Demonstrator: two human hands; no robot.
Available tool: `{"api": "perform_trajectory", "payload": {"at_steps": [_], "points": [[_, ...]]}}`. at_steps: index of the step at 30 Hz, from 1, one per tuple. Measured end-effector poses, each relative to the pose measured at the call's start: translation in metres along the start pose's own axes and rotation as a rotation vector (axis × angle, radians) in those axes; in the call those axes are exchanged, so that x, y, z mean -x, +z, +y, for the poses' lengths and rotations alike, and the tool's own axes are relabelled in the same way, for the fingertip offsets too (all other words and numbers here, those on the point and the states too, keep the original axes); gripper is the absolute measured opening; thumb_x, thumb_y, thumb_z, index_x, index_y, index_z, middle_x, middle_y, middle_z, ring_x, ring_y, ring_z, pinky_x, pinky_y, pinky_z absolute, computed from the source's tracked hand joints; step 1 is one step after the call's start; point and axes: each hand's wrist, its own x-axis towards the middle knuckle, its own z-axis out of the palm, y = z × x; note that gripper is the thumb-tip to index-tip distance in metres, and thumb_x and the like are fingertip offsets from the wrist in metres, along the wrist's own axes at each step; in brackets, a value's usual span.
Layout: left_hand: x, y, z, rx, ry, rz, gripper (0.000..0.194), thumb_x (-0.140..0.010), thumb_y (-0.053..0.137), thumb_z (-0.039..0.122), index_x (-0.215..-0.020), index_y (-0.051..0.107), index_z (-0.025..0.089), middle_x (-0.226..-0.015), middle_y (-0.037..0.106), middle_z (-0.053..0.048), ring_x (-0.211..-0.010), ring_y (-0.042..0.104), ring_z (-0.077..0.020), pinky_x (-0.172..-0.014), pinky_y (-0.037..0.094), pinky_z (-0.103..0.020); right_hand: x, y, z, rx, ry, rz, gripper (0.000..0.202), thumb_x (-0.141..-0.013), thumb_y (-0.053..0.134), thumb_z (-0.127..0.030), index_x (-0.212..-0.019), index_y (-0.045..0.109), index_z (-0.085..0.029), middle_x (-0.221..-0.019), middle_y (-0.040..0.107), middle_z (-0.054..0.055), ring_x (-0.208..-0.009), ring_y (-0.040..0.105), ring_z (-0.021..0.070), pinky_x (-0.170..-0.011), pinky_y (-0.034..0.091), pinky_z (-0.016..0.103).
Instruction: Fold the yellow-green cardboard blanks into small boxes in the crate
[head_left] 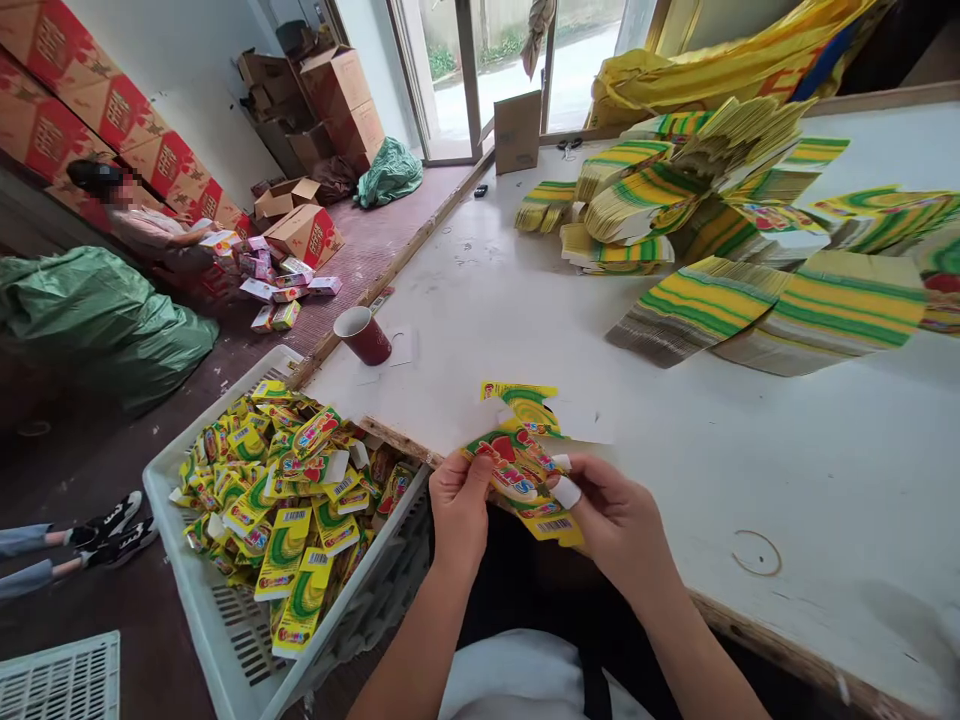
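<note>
Seen from the head camera, a person seated at the edge of a white table (750, 460) is gripping a small yellow, green and red printed carton (517, 475) with both hands, just above the table's near rim and over the lap. The left hand (459, 510) is pinching the carton's left end, thumb on top, while the right hand (619, 520), its fingertips (564, 491) wrapped in white tape, is clamping the right side, so the flaps are staying clear of the table for working. A second flat carton blank (529, 405) is lying on the table just beyond. A white plastic crate (225, 620) is sitting close by the left knee, heaped with matching cartons (285, 480), within easy reach. Fanned stacks of flat blanks (720, 220) are waiting across the far table, a dark red cup (364, 335) is standing near the edge, and another person (142, 215) is sitting on the floor among boxes
</note>
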Motion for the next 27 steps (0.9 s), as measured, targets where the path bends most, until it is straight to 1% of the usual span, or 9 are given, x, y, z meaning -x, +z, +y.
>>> {"api": "perform_trajectory", "payload": {"at_steps": [3,6,10,12,14,17,19,23,27], "points": [[0.0,-0.007,0.0,-0.03,-0.013,0.003,0.039,-0.06,0.088,0.051,-0.077,0.076,0.018,-0.082,0.079,-0.004,-0.075,0.073,-0.0189,-0.075,0.059,-0.03,-0.001,-0.009,0.003,0.136,-0.084,0.012,0.011,-0.088,0.059,-0.026,-0.087,0.068,-0.022,-0.074,0.073,0.001,-0.064,0.068,0.0172,-0.058,0.058,0.027],[-0.002,-0.018,0.015,-0.146,0.15,-0.033,0.045,-0.072,0.08,0.053,-0.102,0.074,0.02,-0.109,0.077,-0.009,-0.102,0.072,-0.0232,-0.089,0.056,-0.033,-0.002,-0.023,0.0,0.416,-0.288,0.052,0.02,-0.087,0.053,-0.015,-0.09,0.071,-0.024,-0.081,0.074,0.003,-0.071,0.068,0.0185,-0.062,0.056,0.029],[0.001,-0.029,0.045,-0.555,0.374,-0.249,0.074,-0.067,0.086,0.045,-0.131,0.059,0.023,-0.14,0.061,-0.014,-0.132,0.055,-0.0304,-0.109,0.043,-0.043,-0.001,-0.032,-0.014,0.708,-0.534,-0.052,0.032,-0.09,0.049,-0.008,-0.091,0.072,-0.03,-0.088,0.077,0.002,-0.088,0.068,0.0221,-0.086,0.052,0.042],[0.006,-0.026,0.052,-0.79,0.325,-0.369,0.087,-0.053,0.093,0.036,-0.132,0.058,0.024,-0.139,0.061,-0.013,-0.132,0.053,-0.0341,-0.11,0.041,-0.047,0.001,-0.029,-0.021,0.738,-0.62,-0.144,0.032,-0.092,0.05,-0.008,-0.091,0.071,-0.033,-0.089,0.077,-0.002,-0.098,0.068,0.0217,-0.107,0.04,0.049],[0.01,-0.019,0.049,-0.934,0.215,-0.479,0.079,-0.053,0.093,0.031,-0.125,0.062,0.025,-0.126,0.069,-0.01,-0.117,0.063,-0.033,-0.1,0.048,-0.045,0.005,-0.023,-0.024,0.711,-0.645,-0.145,0.031,-0.093,0.051,-0.011,-0.099,0.069,-0.036,-0.102,0.077,-0.003,-0.114,0.064,0.0224,-0.12,0.025,0.053],[0.015,-0.01,0.034,-1.021,0.152,-0.532,0.055,-0.065,0.085,0.032,-0.114,0.062,0.024,-0.103,0.073,-0.006,-0.093,0.068,-0.0266,-0.083,0.054,-0.039,0.008,-0.015,-0.017,0.519,-0.486,0.13,0.038,-0.091,0.06,-0.024,-0.129,0.056,-0.033,-0.14,0.059,0.007,-0.137,0.048,0.0292,-0.119,0.028,0.058],[0.017,-0.009,0.025,-1.071,0.191,-0.491,0.06,-0.065,0.085,0.036,-0.117,0.057,0.022,-0.102,0.071,-0.007,-0.093,0.067,-0.0279,-0.082,0.053,-0.041,0.009,-0.011,-0.007,0.284,-0.265,0.272,0.057,-0.091,0.063,-0.036,-0.143,0.042,-0.028,-0.152,0.046,0.014,-0.142,0.042,0.0314,-0.114,0.038,0.056],[0.023,-0.012,0.017,-1.118,0.254,-0.585,0.073,-0.067,0.085,0.043,-0.126,0.048,0.023,-0.115,0.069,-0.012,-0.101,0.067,-0.032,-0.085,0.053,-0.045,0.01,-0.004,0.011,-0.095,0.101,0.083,0.053,-0.09,0.062,-0.046,-0.137,0.05,-0.026,-0.143,0.057,0.013,-0.132,0.055,0.0298,-0.103,0.052,0.046],[0.023,-0.012,0.017,-1.073,0.319,-0.672,0.073,-0.071,0.081,0.037,-0.131,0.042,0.025,-0.125,0.065,-0.013,-0.108,0.067,-0.03,-0.088,0.053,-0.042,0.006,0.002,0.013,-0.167,0.178,-0.063,0.048,-0.088,0.064,-0.053,-0.127,0.062,-0.027,-0.137,0.063,0.01,-0.127,0.058,0.0296,-0.101,0.053,0.045]]}}
